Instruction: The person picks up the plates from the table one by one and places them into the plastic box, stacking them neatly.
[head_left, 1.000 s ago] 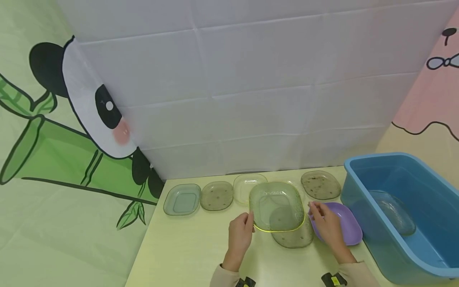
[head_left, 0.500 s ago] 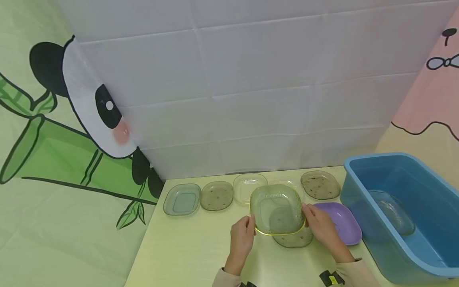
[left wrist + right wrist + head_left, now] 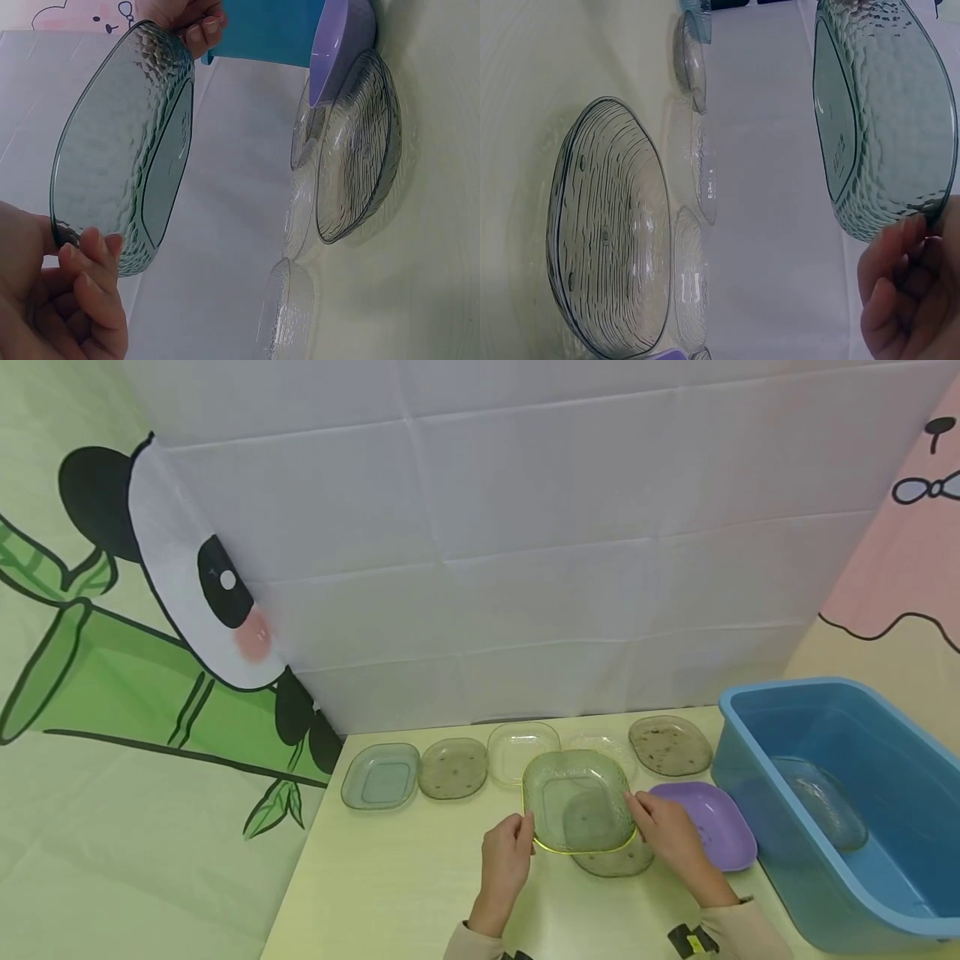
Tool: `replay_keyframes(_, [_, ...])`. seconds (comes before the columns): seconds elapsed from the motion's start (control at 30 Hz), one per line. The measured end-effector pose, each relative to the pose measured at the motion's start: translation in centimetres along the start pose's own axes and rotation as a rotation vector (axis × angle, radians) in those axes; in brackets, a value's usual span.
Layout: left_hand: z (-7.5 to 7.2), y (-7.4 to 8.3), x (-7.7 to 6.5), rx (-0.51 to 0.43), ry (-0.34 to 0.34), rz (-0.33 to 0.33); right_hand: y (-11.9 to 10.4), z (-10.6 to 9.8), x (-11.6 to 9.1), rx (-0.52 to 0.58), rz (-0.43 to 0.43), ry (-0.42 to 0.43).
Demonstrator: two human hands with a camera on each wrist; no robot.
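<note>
Both hands hold up a square, see-through green plate with a dimpled texture, raised over the table. My left hand pinches its near left corner, thumb on the rim and fingers curled below. At the right side, my right hand pinches the rim between thumb and fingers, as the right wrist view shows with the plate tilted above the fingers. Below it lies a smoky, ribbed plate, partly covered in the head view. A purple plate lies just beyond the right hand.
Along the table's back edge stand a blue-green plate, a smoky plate, two clear plates and a grey speckled plate. A deep blue tub at the right holds a clear dish. White cloth hangs behind.
My right hand has moved left from beside the plate and taken hold of its right rim. The green plate has come slightly nearer; my left hand has kept its grip.
</note>
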State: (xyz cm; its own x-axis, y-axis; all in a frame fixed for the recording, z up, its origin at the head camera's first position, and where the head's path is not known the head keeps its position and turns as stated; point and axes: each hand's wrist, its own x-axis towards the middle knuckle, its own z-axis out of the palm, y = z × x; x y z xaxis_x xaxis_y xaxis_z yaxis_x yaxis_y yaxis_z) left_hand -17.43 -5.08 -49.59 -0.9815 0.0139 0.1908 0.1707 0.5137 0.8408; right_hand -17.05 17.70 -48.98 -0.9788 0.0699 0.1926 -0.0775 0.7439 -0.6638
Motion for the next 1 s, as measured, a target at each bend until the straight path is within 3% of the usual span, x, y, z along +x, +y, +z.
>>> replay_keyframes(0.33, [-0.1,-0.3,0.1,0.023,0.039,0.032,-0.4,-0.2,0.0,-0.119,-0.051,-0.009])
replay_keyframes(0.63, [-0.5,-0.4,0.4,0.021,0.039,0.019,-1.0,-0.1,0.2,-0.223,-0.129,0.02])
replay_keyframes(1.0, [-0.9,0.1,0.6,0.009,0.021,-0.003,-1.7,-0.6,0.8,-0.188,-0.126,0.095])
